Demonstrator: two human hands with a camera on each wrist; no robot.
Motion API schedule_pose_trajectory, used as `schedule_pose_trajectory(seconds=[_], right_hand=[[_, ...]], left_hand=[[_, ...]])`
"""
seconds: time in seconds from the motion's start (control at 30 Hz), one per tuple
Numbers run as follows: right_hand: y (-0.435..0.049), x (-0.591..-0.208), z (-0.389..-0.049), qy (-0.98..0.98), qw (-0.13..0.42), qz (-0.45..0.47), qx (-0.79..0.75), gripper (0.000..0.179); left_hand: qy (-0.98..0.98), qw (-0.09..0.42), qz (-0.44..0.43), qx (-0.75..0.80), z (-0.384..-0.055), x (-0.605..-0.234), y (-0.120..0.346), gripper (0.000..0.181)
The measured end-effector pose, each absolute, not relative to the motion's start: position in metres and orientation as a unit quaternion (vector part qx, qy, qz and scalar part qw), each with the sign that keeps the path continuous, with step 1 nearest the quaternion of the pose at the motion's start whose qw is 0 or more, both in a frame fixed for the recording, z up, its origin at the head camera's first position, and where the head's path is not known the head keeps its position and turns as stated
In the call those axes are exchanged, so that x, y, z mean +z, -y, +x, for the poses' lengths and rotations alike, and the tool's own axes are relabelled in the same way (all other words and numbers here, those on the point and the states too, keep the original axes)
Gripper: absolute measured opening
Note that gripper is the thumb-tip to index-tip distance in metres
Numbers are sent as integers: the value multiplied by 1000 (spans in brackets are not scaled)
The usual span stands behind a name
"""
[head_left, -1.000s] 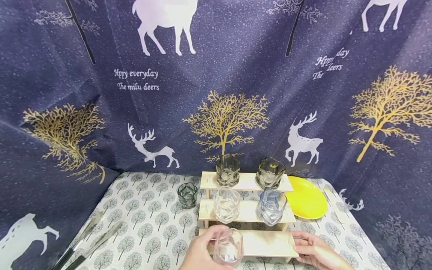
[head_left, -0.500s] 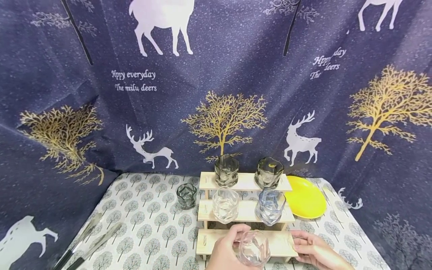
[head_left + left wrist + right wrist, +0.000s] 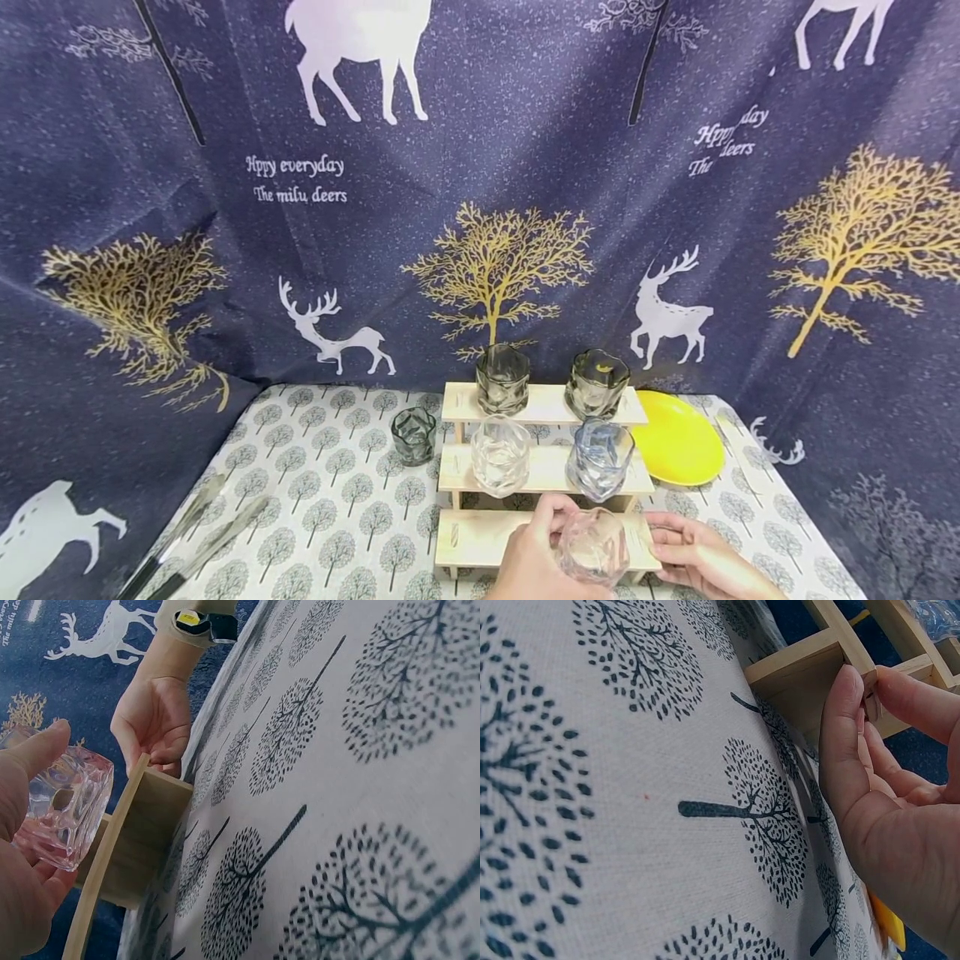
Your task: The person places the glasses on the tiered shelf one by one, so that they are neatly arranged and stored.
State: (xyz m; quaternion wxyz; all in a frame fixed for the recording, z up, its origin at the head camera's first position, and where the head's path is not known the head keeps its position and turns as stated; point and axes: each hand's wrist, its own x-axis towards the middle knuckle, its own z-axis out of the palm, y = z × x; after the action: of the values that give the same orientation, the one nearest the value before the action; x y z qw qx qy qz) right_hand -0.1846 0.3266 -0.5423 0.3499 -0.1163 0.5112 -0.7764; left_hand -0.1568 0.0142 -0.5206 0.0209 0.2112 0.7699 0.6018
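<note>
My left hand grips a faintly pink clear glass tumbler from its left side. In the head view the tumbler overlaps the right part of the lowest step of a three-tier wooden display stand. Thumb and fingers wrap the faceted glass in the left wrist view, close over the step's edge. My right hand pinches the right end of that step between thumb and fingers. On the middle step stand a clear tumbler and a bluish one. Two smoky grey tumblers stand on the top step.
A dark green tumbler stands on the tree-print tablecloth left of the stand. A yellow plate lies behind it on the right. Metal utensils with black handles lie at the front left. A deer-print curtain hangs behind.
My left hand has carried the pinkish tumbler rightward along the front of the lowest step, from its left part to its right part. My right hand keeps its hold on the step's end.
</note>
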Motion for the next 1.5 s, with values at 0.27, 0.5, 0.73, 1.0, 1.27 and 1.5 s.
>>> schedule_pose_trajectory(seconds=[0.27,0.5,0.73,1.0,1.27,1.5], right_hand=[[-326,-544,-185,-513,347,-124,-776,38],[-327,-544,-185,-524,344,-121,-770,36],[-328,-544,-185,-528,347,-105,-768,34],[-328,-545,-185,-527,348,-102,-768,34],[-329,-545,-186,-525,349,-106,-769,35],[-328,-544,-186,-538,342,-96,-764,35]], left_hand=[[-775,43,193,600,-161,-523,-25,82],[-795,33,186,576,-164,-522,-30,84],[-777,55,197,595,-168,-521,-33,84],[-776,67,193,596,-169,-522,-32,85],[-761,59,199,614,-164,-521,-24,83],[-756,23,225,614,-156,-517,-7,78]])
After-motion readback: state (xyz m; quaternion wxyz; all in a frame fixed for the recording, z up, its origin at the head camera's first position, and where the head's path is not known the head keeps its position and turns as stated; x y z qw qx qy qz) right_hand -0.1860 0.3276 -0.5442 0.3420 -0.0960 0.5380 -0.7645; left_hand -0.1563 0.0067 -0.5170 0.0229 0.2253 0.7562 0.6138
